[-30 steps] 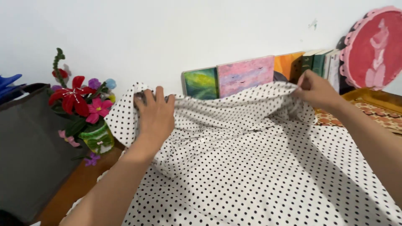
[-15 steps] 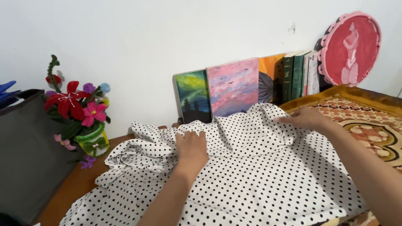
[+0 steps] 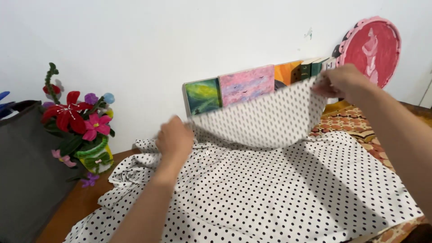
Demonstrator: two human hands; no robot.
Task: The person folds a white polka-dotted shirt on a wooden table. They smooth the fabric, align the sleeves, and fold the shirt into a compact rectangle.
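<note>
Shirt [image 3: 279,189]: white with black dots, spread over the table [image 3: 76,204] and partly over the patterned mat [image 3: 355,121] at right; far edge lifted clear of the rest, stretched taut between both hands and sagging slightly in the middle, evidently so that the panel can be carried over as one flat flap without bunching.

Left hand [image 3: 174,138]: closed on the lifted edge's left end, fingers curled under the cloth, held low, near the button line.

Right hand [image 3: 343,83]: pinching the right end between thumb and fingertips, raised high, in front of the books [image 3: 315,66]; hence the slant of the flap.

Behind: small paintings [image 3: 245,85] leaning on the wall, round pink plaque [image 3: 371,49]. At left: flowers [image 3: 74,119] in a green pot, dark bag [image 3: 27,175]; both apart from the shirt.

Against half a second ago: then both hands pressed flat on the crumpled far edge, cloth lying down on the table; now edge gripped and raised, right hand much higher, left drawn slightly leftward. Creased heap near the left hand mostly pulled out. Paintings now half hidden by the flap.
</note>
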